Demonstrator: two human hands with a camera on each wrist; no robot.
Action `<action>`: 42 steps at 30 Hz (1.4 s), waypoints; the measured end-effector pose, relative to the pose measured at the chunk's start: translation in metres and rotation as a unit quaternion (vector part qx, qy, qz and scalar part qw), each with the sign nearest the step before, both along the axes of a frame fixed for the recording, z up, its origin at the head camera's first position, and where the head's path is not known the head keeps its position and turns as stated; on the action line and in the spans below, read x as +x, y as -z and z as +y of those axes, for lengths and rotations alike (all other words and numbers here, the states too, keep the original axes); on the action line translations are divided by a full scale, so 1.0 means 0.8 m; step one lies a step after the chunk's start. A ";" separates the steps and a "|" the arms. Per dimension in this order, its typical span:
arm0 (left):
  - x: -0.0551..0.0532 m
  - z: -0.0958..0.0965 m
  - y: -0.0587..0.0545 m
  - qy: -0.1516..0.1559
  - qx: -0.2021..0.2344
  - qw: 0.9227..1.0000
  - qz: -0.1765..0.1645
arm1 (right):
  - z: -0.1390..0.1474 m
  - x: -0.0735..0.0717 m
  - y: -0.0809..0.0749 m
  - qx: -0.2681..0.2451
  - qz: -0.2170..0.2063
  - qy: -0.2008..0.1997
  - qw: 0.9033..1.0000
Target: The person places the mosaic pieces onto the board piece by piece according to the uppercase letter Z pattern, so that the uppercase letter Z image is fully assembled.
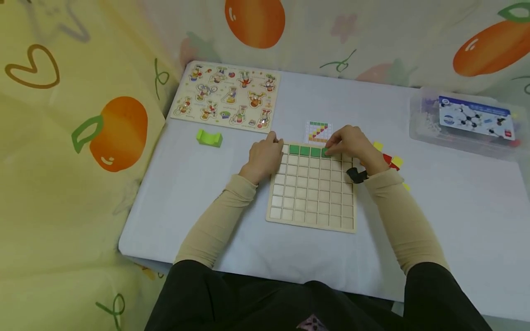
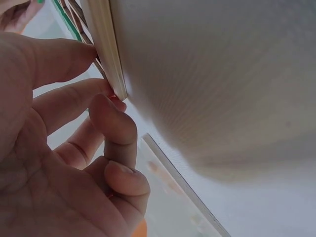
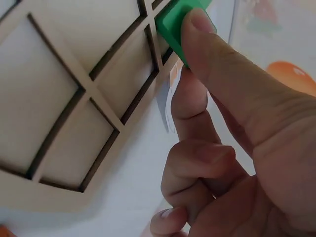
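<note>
The left hand pinches the pale wooden grid board; at its far edge the right hand pinches a green square tile, which we judge could snag if tilted; that hand partly hides loose red and yellow tiles; a clear plastic box stands near the white table's far-right corner.

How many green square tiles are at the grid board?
4. The first tile, second tile and third tile lie side by side in the far row of the board; the right hand pinches the fourth tile beside them. Others may be hidden.
</note>
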State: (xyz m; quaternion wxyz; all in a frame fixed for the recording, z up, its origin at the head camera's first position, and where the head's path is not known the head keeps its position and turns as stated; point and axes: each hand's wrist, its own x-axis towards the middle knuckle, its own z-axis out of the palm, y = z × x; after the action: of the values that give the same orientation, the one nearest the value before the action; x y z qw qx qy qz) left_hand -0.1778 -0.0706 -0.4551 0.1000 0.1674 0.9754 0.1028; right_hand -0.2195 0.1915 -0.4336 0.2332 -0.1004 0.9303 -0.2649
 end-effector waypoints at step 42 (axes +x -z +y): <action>0.005 0.005 -0.001 -0.005 -0.004 1.000 0.009 | 0.195 0.100 -0.019 0.097 -0.089 0.149 0.980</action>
State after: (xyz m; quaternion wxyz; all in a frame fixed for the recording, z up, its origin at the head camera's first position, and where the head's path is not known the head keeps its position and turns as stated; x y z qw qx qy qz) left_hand -0.1738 -0.0667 -0.4543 0.0918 0.1635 0.9774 0.0981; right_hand -0.1391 0.3476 -0.4182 0.2820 0.0868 0.9315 -0.2127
